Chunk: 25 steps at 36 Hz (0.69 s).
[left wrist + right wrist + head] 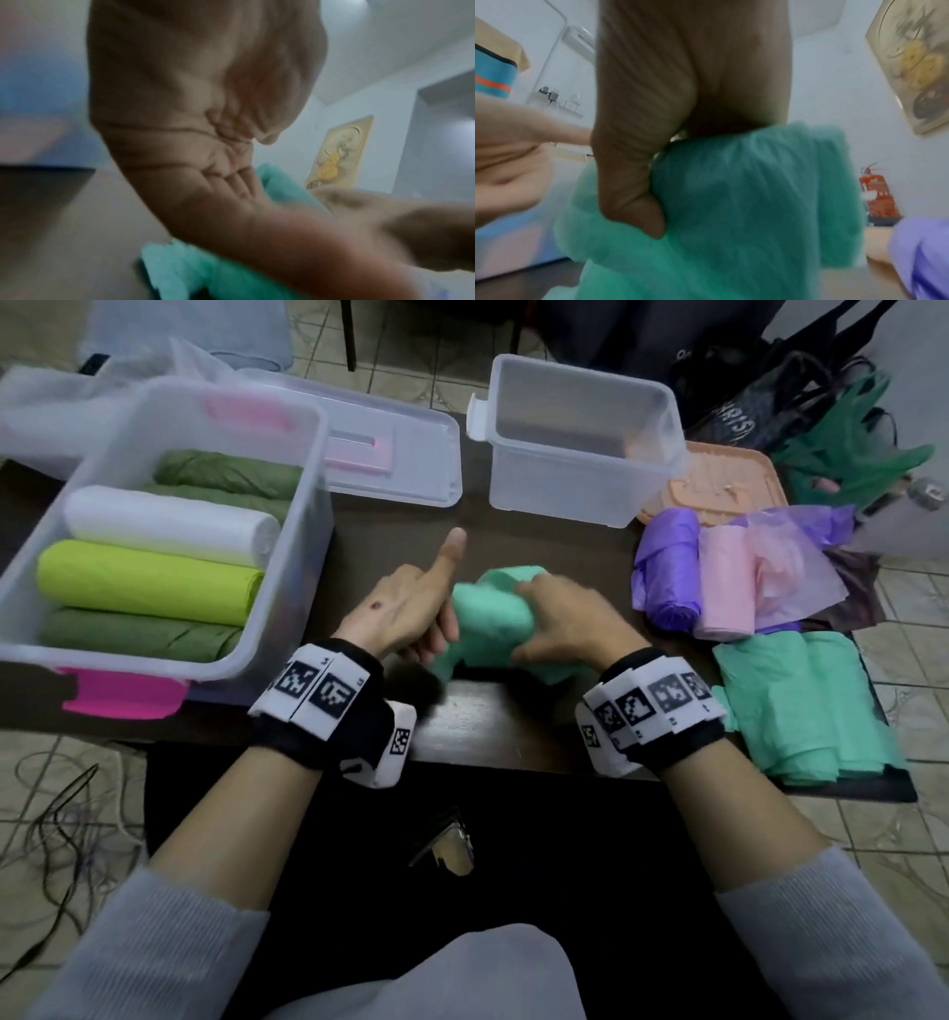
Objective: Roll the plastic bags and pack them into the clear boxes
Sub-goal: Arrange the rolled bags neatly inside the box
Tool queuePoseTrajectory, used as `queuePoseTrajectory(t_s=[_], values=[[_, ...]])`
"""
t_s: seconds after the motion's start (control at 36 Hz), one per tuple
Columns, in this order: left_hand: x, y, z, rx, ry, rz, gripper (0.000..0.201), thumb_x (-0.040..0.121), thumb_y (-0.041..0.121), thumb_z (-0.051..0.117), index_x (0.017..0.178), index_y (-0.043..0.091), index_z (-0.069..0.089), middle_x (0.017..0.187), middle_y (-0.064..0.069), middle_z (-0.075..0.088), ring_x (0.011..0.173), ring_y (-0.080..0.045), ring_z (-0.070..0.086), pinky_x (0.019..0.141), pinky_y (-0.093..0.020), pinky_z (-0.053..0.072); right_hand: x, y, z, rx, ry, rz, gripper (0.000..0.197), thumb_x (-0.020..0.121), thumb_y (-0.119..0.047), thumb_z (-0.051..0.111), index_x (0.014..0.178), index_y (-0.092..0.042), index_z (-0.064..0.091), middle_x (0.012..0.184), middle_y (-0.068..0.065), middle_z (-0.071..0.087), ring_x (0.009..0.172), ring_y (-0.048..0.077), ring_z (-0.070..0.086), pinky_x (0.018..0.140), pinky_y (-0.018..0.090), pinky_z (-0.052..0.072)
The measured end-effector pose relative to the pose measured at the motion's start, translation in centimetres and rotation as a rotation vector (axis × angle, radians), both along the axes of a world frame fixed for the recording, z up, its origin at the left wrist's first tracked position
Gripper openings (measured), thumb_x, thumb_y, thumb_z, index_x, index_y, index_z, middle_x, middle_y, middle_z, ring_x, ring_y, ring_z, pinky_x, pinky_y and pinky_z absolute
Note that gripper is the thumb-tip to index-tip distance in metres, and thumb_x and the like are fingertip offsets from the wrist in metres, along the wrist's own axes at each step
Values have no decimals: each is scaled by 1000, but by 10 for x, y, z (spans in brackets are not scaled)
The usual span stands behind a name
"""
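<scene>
at the far left the large clear box (128, 629) already holds green, white and lime rolls laid side by side, likely so they fit snugly. next, the left hand (405, 608) has its thumb raised while its lower fingers curl against the mint bag (488, 608); whether its grip truly closes on the plastic i cannot tell. the bag sits half rolled at the middle of the tabletop (488, 721). the right hand (565, 618) has its grip wrapped round the roll, probably to keep it tight. beyond stands the empty small clear box (575, 469), then purple and pink rolls (693, 577) and flat mint bags (806, 706) waiting.
</scene>
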<state>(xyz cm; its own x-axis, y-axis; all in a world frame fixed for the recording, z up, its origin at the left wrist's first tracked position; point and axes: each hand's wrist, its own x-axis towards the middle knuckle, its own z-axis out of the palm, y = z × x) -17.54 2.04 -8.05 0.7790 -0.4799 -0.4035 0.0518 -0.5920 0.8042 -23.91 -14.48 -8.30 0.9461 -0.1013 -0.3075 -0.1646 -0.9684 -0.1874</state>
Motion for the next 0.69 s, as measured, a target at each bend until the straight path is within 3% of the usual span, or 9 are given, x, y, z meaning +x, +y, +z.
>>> queuePoseTrajectory(t_s=[0.11, 0.19, 0.25, 0.31, 0.39, 0.44, 0.56, 0.64, 0.69], values=[[-8, -4, 2, -93, 468, -34, 110, 75, 82, -4, 83, -2, 67, 65, -16, 69, 55, -25, 69, 44, -21, 50, 7, -12, 26, -39, -240, -67, 56, 68, -24, 71, 120, -17, 50, 116, 9, 55, 110, 31, 51, 87, 41, 40], [-2, -10, 3, -266, 675, 20, 110, 73, 85, -3, 100, 1, 63, 89, -21, 70, 75, -30, 72, 58, -29, 58, 5, -12, 43, 0, -366, -7, 53, 69, -19, 69, 118, -16, 49, 109, 9, 62, 104, 34, 55, 84, 42, 41], [7, -14, 5, -443, 738, 59, 95, 79, 82, 11, 112, 8, 61, 97, -18, 70, 84, -32, 71, 67, -34, 58, -1, -9, 49, -31, -416, 98, 53, 71, -20, 68, 120, -17, 50, 111, 6, 62, 104, 31, 55, 85, 40, 37], [14, -18, 10, -619, 805, 96, 63, 90, 65, 34, 118, 13, 59, 99, -12, 69, 86, -26, 70, 73, -38, 58, -10, -4, 46, -71, -461, 222, 53, 70, -19, 69, 121, -18, 54, 113, 3, 62, 105, 29, 54, 84, 39, 34], [22, -25, 15, -636, 727, 169, 23, 96, 20, 50, 111, 6, 59, 92, -9, 69, 74, -17, 70, 66, -29, 59, -22, 1, 31, -137, -486, 342, 49, 62, -13, 69, 110, -17, 62, 102, 3, 64, 95, 29, 59, 78, 42, 38], [27, -30, 15, -558, 562, 240, 12, 91, 6, 56, 100, 2, 62, 88, -9, 69, 66, -14, 70, 59, -26, 57, -28, 3, 18, -153, -464, 343, 55, 55, -4, 69, 108, -17, 61, 97, 4, 62, 90, 28, 59, 75, 42, 39], [34, -32, 14, -545, 372, 319, 4, 86, -1, 62, 86, 4, 63, 68, -2, 70, 57, -10, 67, 54, -24, 55, -39, 5, -3, -139, -379, 347, 58, 55, -2, 70, 109, -19, 58, 97, 4, 57, 89, 27, 57, 72, 39, 38], [35, -33, 14, -533, 290, 300, 7, 88, -3, 60, 84, 3, 60, 73, -4, 67, 54, -8, 66, 54, -23, 55, -41, 7, -10, -137, -276, 339, 56, 59, -7, 71, 112, -20, 58, 100, 7, 53, 92, 29, 55, 69, 35, 28], [39, -34, 13, -545, 285, 317, 10, 92, -3, 54, 84, 2, 58, 76, -7, 66, 56, -10, 67, 56, -25, 56, -41, 10, -10, -149, -168, 349, 55, 68, -10, 67, 120, -22, 53, 109, 6, 49, 103, 27, 49, 72, 34, 23]])
